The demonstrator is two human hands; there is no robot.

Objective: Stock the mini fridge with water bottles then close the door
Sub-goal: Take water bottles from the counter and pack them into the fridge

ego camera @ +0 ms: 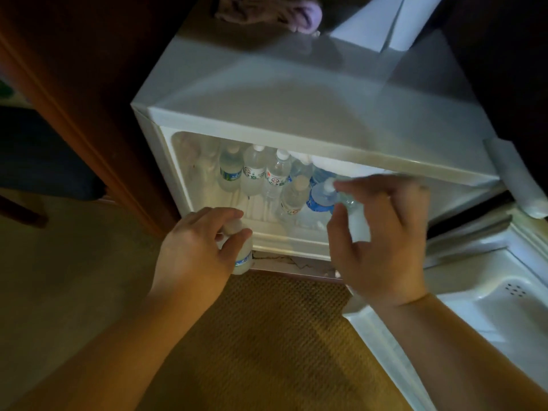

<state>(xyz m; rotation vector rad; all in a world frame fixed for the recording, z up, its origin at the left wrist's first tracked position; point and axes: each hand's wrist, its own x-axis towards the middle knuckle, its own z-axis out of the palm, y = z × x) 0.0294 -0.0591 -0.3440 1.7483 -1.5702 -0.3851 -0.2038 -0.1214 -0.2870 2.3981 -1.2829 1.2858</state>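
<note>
water bottles (255,173) already stand packed on the lit shelf of the mini fridge (296,93), in a back row with two more in front of it toward the right, and i have one more in each hand. my left hand (197,247) curls round a small bottle (241,258) by its neck, low at the front lip of the compartment; my right hand (382,232) reaches in at the right and pinches a bottle (347,200) that looks clear, near the blue-labelled bottle (320,200). to do this well i should set the right one upright in the gap first, without knocking its neighbours, then lift the left one over the lip into the free space at front left. the door (486,304) hangs open at right. motion blur smears my right fingers, so the exact grip is hard to read, and the fridge's right inner side is hidden behind that hand.
</note>
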